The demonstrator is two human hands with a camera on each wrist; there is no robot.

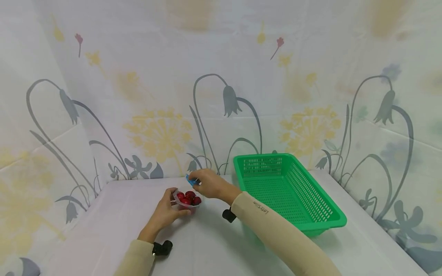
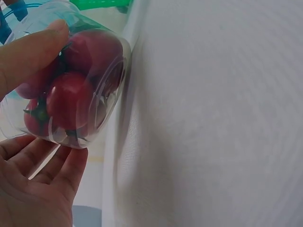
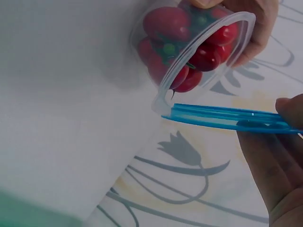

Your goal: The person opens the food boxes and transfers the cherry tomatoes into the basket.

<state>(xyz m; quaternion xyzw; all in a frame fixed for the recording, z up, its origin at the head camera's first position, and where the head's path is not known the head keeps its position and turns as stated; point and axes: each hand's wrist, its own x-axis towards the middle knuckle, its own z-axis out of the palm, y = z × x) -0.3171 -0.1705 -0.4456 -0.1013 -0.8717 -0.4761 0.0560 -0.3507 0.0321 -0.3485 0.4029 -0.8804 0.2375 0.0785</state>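
Observation:
A clear plastic cup [image 3: 163, 97] stands on the white table, filled with several red cherry tomatoes [image 2: 71, 99] that have green stem ends. My left hand [image 1: 164, 212] grips its side, thumb toward me and fingers round the far side. In the right wrist view the cup's mouth is uncovered and the tomatoes show through it. My right hand [image 1: 208, 184] pinches a blue lid [image 3: 227, 117] between thumb and fingers, just above and beyond the cup in the head view. One edge of that lid is right at the cup's rim.
To the right of the cup sits a large green perforated basket [image 1: 336, 222], partly behind my right forearm. A pale cloth printed with flowers [image 1: 221, 126] hangs behind the table and along both sides. Black cameras are strapped at both wrists.

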